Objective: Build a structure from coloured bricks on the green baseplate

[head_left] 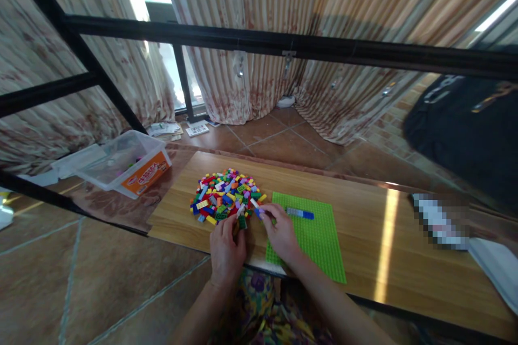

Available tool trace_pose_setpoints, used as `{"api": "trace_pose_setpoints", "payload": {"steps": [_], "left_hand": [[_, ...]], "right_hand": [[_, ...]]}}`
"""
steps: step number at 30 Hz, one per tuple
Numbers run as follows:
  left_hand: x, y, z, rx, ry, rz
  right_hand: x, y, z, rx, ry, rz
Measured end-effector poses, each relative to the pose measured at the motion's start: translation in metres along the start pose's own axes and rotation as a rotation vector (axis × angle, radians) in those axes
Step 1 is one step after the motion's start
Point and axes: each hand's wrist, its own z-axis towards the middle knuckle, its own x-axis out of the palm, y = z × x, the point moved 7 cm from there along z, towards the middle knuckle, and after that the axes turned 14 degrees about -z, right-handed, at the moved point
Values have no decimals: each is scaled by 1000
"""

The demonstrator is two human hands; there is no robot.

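Note:
A heap of many-coloured toy building bricks lies on the wooden board. At the heap's near edge my left hand has its fingers closed around a dark green brick. My right hand pinches a small white and lilac brick just right of the heap. Under my right wrist lies a green studded baseplate. On its upper part sits a short row of bricks, grey at the left and blue at the right.
A clear plastic box with an orange label stands left of the board. To the right lies a blurred-out object beside a white item. A black metal bar crosses in front of the curtains.

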Motion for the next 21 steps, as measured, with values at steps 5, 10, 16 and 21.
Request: {"api": "trace_pose_setpoints", "payload": {"steps": [5,10,16,21], "left_hand": [[6,-12,0,38,9,-141],[23,-19,6,-112,104,-442],[32,-24,11,-312,176,-725],[33,-25,6,-312,188,-777]], "right_hand": [[-4,-13,-4,208,-37,250],[-3,-7,-13,328,-11,435],[-8,9,-23,301,6,523],[-13,3,-24,378,-35,542]]}}
